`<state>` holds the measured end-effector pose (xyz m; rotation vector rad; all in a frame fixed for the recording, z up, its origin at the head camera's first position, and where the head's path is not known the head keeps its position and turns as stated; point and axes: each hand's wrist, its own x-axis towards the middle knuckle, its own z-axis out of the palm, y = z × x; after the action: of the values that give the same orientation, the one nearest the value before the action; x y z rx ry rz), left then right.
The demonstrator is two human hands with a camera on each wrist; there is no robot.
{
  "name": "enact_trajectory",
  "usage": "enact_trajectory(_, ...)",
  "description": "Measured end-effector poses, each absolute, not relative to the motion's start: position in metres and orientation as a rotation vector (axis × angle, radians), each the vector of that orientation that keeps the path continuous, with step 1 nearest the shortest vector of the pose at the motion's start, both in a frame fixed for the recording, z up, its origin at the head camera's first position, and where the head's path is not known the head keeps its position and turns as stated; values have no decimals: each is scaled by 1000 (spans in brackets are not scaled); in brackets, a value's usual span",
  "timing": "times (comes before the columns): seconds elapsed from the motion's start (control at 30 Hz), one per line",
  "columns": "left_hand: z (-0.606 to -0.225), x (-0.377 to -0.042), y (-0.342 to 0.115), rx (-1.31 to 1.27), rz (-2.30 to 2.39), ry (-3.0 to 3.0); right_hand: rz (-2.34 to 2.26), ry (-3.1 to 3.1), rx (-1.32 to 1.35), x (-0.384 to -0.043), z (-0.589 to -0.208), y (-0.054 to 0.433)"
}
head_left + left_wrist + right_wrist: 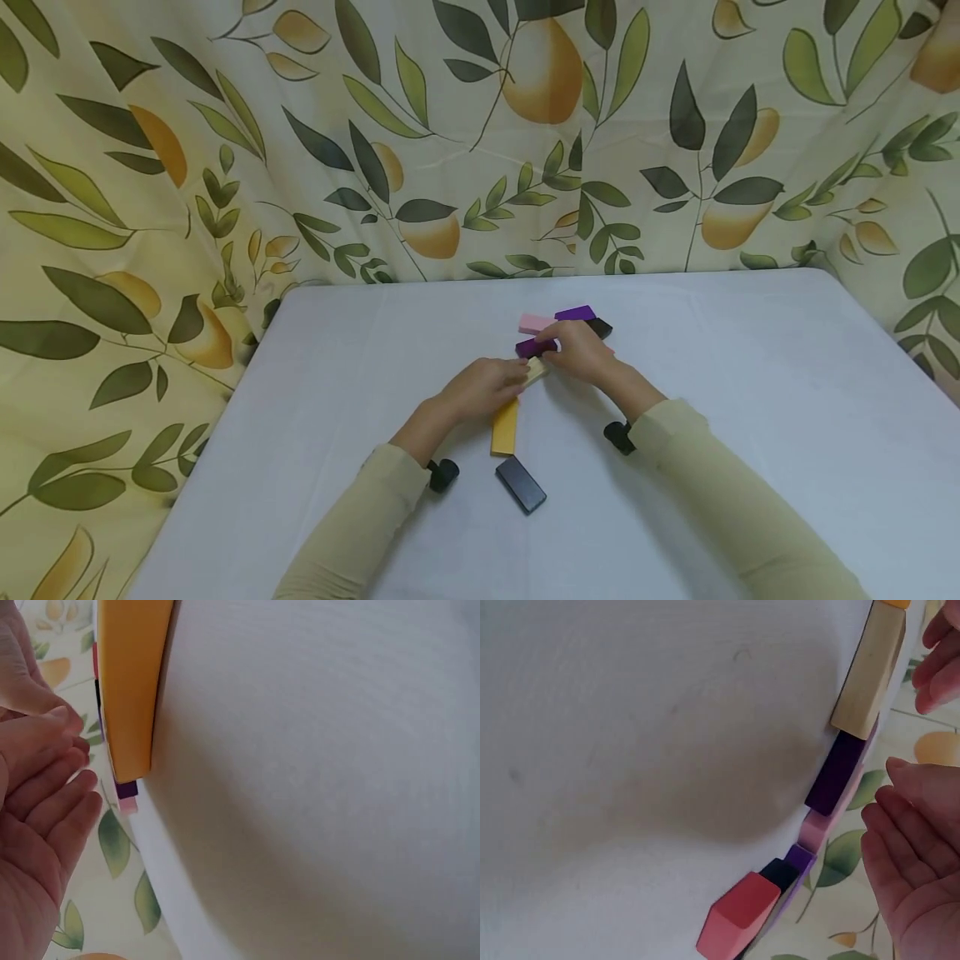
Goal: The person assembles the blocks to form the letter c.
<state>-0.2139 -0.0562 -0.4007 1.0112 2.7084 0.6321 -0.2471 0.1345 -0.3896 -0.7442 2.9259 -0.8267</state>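
Observation:
A curved row of coloured wooden blocks lies on the table. My left hand (483, 387) hovers over the junction of the yellow block (504, 429) and the cream block (535, 372), fingers extended. Beside the dark purple block (529, 348) is my right hand (577, 348), its fingers slightly bent. In the right wrist view, the right hand (922, 862) appears apart from the cream block (871, 675) and purple block (835, 774), with nothing seen in its grasp. The left wrist view has the left hand (45, 817) beside the yellow block (133, 690), fingers relaxed.
Farther back come a pink block (536, 323), a violet block (575, 313), a black block (600, 327) and a red block (739, 915). A dark grey block (521, 485) lies nearest the front. The white table (750, 358) meets a leaf-patterned curtain (480, 208).

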Motion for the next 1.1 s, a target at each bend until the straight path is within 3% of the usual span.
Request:
enact_trajectory(0.47, -411, -218, -59, 1043, 615, 2669, -871, 2836, -675, -251, -396, 128)
enact_trajectory(0.8, -412, -220, -58, 1142, 583, 2679, -843, 2859, -836, -256, -402, 125)
enact_trajectory(1.1, -411, -224, -56, 1097, 522, 2663, -718, 2845, -760, -256, -399, 120)
